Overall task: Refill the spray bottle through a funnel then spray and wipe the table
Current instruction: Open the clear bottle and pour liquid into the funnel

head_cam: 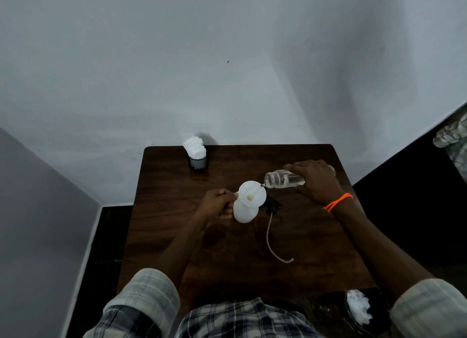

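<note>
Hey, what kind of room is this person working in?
Probably a plain room in a home or small eatery, though that is uncertain: a small dark wooden table pushed into a corner of bare pale walls, with a black holder of paper napkins at its far edge.

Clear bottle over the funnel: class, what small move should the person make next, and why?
Probably keep the clear bottle tipped and pour on. Its mouth sits at the funnel rim, liquid still shows inside it, and the left hand steadies the spray bottle. The right hand grips the clear bottle. The spray head lies off on the table.
</note>
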Action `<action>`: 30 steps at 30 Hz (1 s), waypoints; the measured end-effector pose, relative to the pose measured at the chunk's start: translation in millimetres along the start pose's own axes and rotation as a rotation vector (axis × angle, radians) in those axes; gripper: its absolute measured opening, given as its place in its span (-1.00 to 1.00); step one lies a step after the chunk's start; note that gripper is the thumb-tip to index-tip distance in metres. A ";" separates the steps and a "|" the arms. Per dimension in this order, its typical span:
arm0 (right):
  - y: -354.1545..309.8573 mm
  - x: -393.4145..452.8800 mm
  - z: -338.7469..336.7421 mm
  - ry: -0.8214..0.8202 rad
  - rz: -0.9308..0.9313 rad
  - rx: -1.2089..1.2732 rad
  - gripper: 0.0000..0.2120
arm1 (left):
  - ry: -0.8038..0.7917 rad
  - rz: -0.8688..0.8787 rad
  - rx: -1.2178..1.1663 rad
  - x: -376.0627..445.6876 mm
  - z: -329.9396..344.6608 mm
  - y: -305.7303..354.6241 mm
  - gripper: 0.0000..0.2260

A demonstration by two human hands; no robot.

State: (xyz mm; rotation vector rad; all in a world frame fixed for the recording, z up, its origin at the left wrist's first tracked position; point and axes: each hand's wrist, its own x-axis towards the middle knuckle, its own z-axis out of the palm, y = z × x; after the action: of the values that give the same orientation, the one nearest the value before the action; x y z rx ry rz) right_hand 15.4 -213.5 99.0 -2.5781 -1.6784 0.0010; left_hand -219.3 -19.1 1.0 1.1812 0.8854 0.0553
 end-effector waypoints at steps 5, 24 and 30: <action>0.6 1.5 0.5 -0.002 -0.006 -0.011 -0.41 | -0.010 0.012 -0.007 0.6 0.5 -1.7 -0.84; 0.3 0.2 0.3 -0.009 -0.030 -0.034 -0.43 | -0.002 0.013 0.009 0.0 -1.5 -6.8 -0.83; 0.5 -0.5 -0.5 -0.003 -0.016 -0.034 -0.42 | 0.003 0.017 0.006 -0.4 -1.3 -6.4 -0.80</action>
State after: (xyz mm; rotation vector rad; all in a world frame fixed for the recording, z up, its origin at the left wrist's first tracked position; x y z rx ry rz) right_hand 15.6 -214.2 99.5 -2.5897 -1.7154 -0.0253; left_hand -222.9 -21.0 -4.2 1.1941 0.8788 0.0681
